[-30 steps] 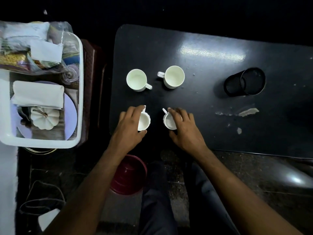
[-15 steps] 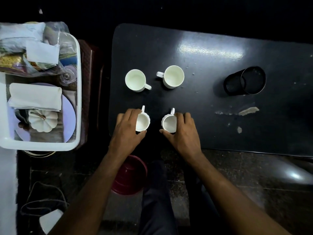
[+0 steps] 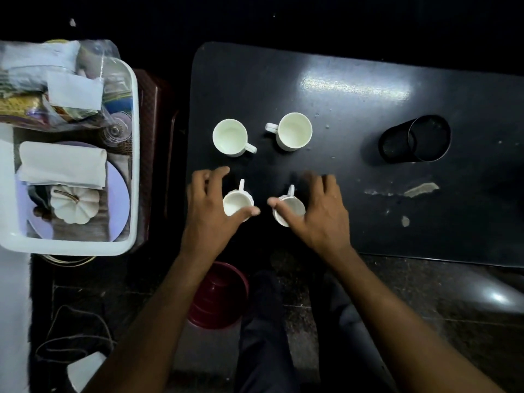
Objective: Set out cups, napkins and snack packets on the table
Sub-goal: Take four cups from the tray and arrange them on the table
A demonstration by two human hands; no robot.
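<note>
Two hands, two cups, near edge of the dark tabletop (image 3: 354,114).
Left hand (image 3: 209,211) spread wide around the near left cup (image 3: 236,204), thumb on its rim; right hand (image 3: 317,214) likewise splayed at the near right cup (image 3: 289,208). Beyond both grips, two more white cups (image 3: 229,137) upright. Napkin (image 3: 62,164) and snack packets (image 3: 31,95) off left in the white tray (image 3: 133,154). No readable writing anywhere.

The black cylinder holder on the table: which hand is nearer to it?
Right. The right hand lies between the cups and the black holder, near and to its left; the left hand sits farther away, beyond the right hand.
</note>
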